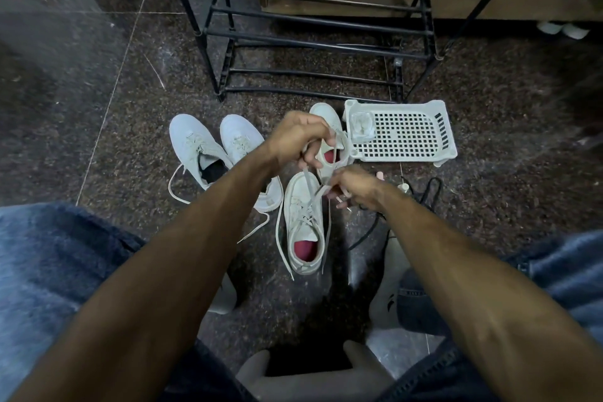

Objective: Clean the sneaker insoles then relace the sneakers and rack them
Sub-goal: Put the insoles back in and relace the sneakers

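A white sneaker with a red insole lies on the dark floor between my knees, its lace loose down both sides. Its lace rises from the eyelets to my hands. My left hand pinches one lace end above the shoe. My right hand pinches the other end just right of the toe. A second white sneaker with a red insole stands behind my hands, partly hidden. Two pale sneakers lie to the left, one with a dark insole showing.
A black metal shoe rack stands at the back. A white perforated plastic tray holding a crumpled cloth sits right of the shoes. A black cord and a small bottle lie near my right wrist.
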Demonstrator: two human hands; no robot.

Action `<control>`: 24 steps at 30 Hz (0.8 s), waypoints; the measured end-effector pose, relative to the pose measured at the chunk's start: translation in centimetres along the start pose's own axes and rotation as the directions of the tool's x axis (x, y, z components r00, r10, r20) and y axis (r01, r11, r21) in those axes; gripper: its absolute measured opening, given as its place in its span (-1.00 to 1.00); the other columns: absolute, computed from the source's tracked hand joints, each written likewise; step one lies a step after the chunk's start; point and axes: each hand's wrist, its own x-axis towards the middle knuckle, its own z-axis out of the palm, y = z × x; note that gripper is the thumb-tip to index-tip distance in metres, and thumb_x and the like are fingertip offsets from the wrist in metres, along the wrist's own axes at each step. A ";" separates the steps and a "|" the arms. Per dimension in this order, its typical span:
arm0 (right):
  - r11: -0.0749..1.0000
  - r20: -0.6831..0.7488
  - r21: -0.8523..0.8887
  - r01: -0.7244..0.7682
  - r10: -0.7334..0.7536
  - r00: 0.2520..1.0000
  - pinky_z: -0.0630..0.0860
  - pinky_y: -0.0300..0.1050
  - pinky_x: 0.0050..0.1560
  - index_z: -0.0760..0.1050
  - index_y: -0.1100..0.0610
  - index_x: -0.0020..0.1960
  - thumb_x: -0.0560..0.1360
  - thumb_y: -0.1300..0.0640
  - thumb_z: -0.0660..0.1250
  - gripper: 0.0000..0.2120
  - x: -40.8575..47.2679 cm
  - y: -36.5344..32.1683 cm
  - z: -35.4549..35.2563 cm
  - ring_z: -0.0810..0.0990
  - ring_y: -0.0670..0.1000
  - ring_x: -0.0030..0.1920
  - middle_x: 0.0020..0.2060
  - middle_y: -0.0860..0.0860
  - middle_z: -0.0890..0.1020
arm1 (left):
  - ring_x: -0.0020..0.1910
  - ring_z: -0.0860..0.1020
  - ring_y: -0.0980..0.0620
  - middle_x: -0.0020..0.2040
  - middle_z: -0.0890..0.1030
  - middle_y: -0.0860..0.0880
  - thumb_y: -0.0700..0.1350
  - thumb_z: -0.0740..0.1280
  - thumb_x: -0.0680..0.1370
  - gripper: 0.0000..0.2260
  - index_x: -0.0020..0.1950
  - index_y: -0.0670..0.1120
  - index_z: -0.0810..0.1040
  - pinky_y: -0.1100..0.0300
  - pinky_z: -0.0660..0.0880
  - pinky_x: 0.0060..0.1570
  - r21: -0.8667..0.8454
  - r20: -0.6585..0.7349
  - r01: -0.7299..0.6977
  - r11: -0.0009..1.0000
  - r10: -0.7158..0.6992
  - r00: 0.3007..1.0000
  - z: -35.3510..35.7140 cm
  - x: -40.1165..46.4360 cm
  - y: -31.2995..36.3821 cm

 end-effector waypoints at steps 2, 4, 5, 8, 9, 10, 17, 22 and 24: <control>0.988 -0.081 0.115 0.106 -0.097 0.992 0.49 0.03 0.01 0.57 0.17 -0.04 0.56 0.23 0.28 -0.90 0.3 -0.3 -1.2 0.60 0.01 -0.14 -0.10 0.10 0.65 | -0.70 0.31 0.05 -0.61 0.39 -0.08 -0.19 0.28 0.54 -0.79 -0.27 -0.20 0.58 0.12 0.55 -0.34 -0.036 -0.036 -0.014 0.999 0.012 0.999 -0.8 0.3 0.2; 0.966 -0.123 0.189 0.174 -0.153 0.981 0.49 0.03 0.05 0.60 0.18 -0.02 0.53 0.22 0.31 -0.90 0.4 -0.8 -2.1 0.60 0.01 -0.10 -0.04 0.09 0.66 | -0.68 0.35 0.04 -0.59 0.40 -0.07 -0.16 0.28 0.54 -0.79 -0.27 -0.19 0.57 0.08 0.52 -0.27 -0.043 -0.049 -0.014 0.999 0.012 0.999 -1.3 0.6 0.3; 0.959 -0.135 0.202 0.201 -0.176 0.975 0.49 0.04 0.06 0.61 0.17 -0.05 0.52 0.21 0.33 -0.91 0.4 -1.0 -2.3 0.60 0.01 -0.09 -0.06 0.08 0.66 | -0.67 0.38 0.03 -0.58 0.41 -0.07 -0.14 0.29 0.52 -0.80 -0.26 -0.18 0.58 0.06 0.49 -0.25 -0.046 -0.054 -0.014 0.999 0.011 0.998 -1.4 0.8 0.4; 0.956 -0.156 0.124 0.267 -0.247 0.956 0.50 0.00 -0.02 0.58 0.19 -0.16 0.49 0.19 0.40 -0.93 0.2 -1.7 -2.2 0.57 0.00 -0.17 -0.10 0.16 0.66 | -0.58 0.49 0.00 -0.53 0.48 -0.07 -0.11 0.29 0.48 -0.82 -0.24 -0.15 0.61 0.05 0.38 -0.27 -0.063 -0.093 -0.013 0.998 0.007 0.996 -1.5 1.2 0.6; 0.952 -0.172 0.075 0.296 -0.280 0.944 0.49 -0.03 -0.07 0.57 0.19 -0.16 0.47 0.19 0.42 -0.92 0.2 -2.0 -1.9 0.55 0.00 -0.20 -0.14 0.17 0.64 | -0.54 0.53 -0.03 -0.50 0.51 -0.08 -0.11 0.28 0.49 -0.82 -0.23 -0.14 0.62 0.07 0.38 -0.28 -0.069 -0.109 -0.015 0.998 0.008 0.994 -1.5 1.3 0.8; 0.942 -0.192 -0.003 0.337 -0.331 0.924 0.48 -0.07 -0.11 0.56 0.19 -0.18 0.47 0.20 0.43 -0.91 0.3 -2.3 -1.7 0.54 0.00 -0.22 -0.18 0.15 0.62 | -0.49 0.57 -0.05 -0.47 0.53 -0.09 -0.13 0.28 0.51 -0.83 -0.21 -0.14 0.61 0.10 0.41 -0.31 -0.078 -0.120 -0.021 0.997 0.011 0.993 -1.4 1.3 0.9; 0.872 -0.102 -0.210 0.442 -0.470 0.877 0.44 0.01 -0.13 0.60 0.32 -0.18 0.39 0.21 0.43 -0.85 -0.6 -4.9 -1.2 0.51 0.10 -0.21 -0.22 0.16 0.63 | -0.37 0.63 -0.10 -0.39 0.60 -0.14 -0.21 0.24 0.57 -0.81 -0.16 -0.18 0.61 0.07 0.52 -0.22 -0.107 -0.095 -0.041 0.993 0.031 0.995 -1.2 1.1 1.5; 0.923 0.115 -0.066 0.379 -0.370 0.922 0.50 -0.18 -0.26 0.59 0.32 -0.16 0.49 0.41 0.29 -0.87 -2.4 -6.3 -1.0 0.57 -0.02 -0.38 -0.27 0.20 0.61 | -0.25 0.62 -0.10 -0.30 0.64 -0.13 -0.20 0.27 0.57 -0.82 -0.14 -0.16 0.65 0.05 0.58 -0.15 -0.137 -0.134 -0.063 0.989 0.045 0.990 -1.2 1.3 1.5; 0.916 0.165 -0.110 0.386 -0.366 0.916 0.43 -0.16 -0.34 0.60 0.27 -0.16 0.50 0.36 0.30 -0.88 -2.5 -6.0 -1.0 0.44 -0.01 -0.43 -0.37 0.14 0.55 | -0.18 0.60 -0.08 -0.26 0.64 -0.11 -0.17 0.30 0.57 -0.84 -0.09 -0.14 0.67 0.02 0.59 -0.11 -0.131 -0.182 -0.067 0.989 0.042 0.982 -1.2 1.4 1.2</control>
